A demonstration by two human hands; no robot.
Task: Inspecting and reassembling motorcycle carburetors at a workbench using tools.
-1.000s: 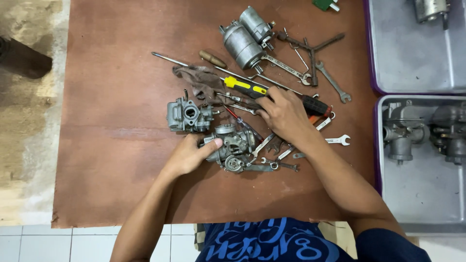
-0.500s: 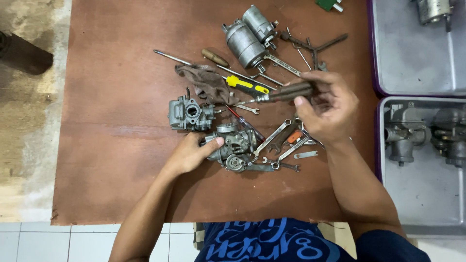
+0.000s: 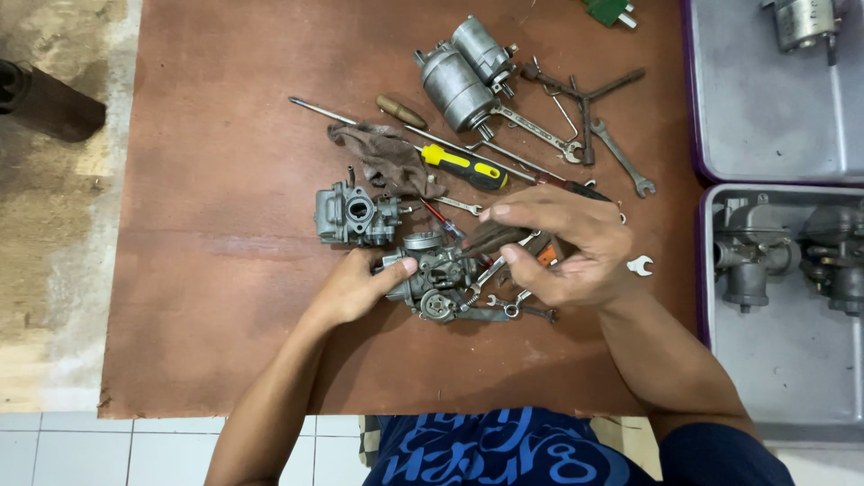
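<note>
My left hand [image 3: 353, 286] grips the carburettor [image 3: 438, 277] mid-worktop [image 3: 216, 270]; my right hand's [image 3: 562, 247] fingers pinch a dark-handled tool [image 3: 495, 237] just above it. Spanners [image 3: 621, 157], a yellow screwdriver [image 3: 463, 167], a rag [image 3: 382, 157] and a second carburettor [image 3: 351, 214] crowd around. The grey tray [image 3: 783, 378] at right holds more metal parts [image 3: 751, 261].

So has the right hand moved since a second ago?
Yes. The right hand, gripping a dark-handled tool, lifted off the tool pile and came toward the carburetor held by the left hand, judged against the yellow-handled screwdriver.

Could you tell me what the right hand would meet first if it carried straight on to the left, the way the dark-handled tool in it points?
Most likely the carburetor steadied by the left hand; the right hand aims its dark-handled tool there, though height is unclear.
</note>
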